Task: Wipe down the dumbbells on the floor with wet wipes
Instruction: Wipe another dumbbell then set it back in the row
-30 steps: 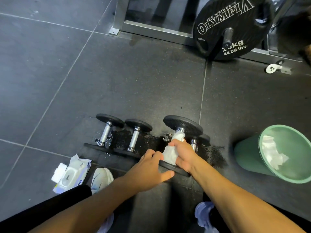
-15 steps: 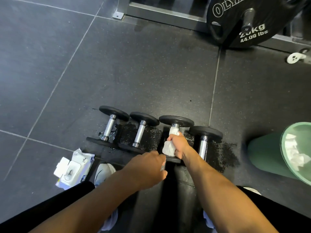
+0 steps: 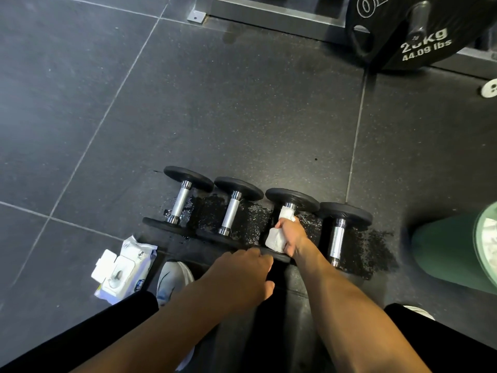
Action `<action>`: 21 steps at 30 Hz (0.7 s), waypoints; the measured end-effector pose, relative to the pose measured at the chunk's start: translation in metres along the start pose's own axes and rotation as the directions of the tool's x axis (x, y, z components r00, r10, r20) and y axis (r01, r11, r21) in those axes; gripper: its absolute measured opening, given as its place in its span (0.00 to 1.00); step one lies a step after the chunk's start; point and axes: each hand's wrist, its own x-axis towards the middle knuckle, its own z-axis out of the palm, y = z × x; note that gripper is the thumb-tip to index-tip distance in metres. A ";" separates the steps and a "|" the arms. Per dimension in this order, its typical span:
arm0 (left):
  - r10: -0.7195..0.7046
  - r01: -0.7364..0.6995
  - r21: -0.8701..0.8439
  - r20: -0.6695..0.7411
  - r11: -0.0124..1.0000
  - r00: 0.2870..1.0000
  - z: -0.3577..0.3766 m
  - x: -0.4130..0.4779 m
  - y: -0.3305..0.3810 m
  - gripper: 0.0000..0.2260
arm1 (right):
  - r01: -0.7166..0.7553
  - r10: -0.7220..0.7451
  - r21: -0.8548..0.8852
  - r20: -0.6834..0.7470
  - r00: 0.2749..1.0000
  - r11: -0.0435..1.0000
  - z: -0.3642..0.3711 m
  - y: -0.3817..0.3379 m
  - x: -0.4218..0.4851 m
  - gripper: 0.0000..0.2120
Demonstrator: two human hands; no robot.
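Head view: my right hand clenches the wet wipe round the handle of the third dumbbell to scrub it; my left hand curls its fingers over the near plate, judged to stop rolling.

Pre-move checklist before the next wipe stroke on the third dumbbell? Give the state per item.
1. Grip: right hand holds wipe round third dumbbell's handle: ok.
2. Bracing: left hand at its near plate, contact hidden: cannot tell.
3. Clearance: fourth dumbbell apart from right hand: ok.
4. Disposal: bin at right, open: ok.
5. Resupply: pack lid open: ok.
6. Footing: wet patch under the dumbbells: not ok.
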 end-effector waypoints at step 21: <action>-0.014 0.011 0.139 0.024 0.990 1.000 0.004 0.000 -0.006 0.18 | 0.016 -0.019 -0.028 -0.088 0.996 0.999 -0.012 -0.005 -0.011 0.13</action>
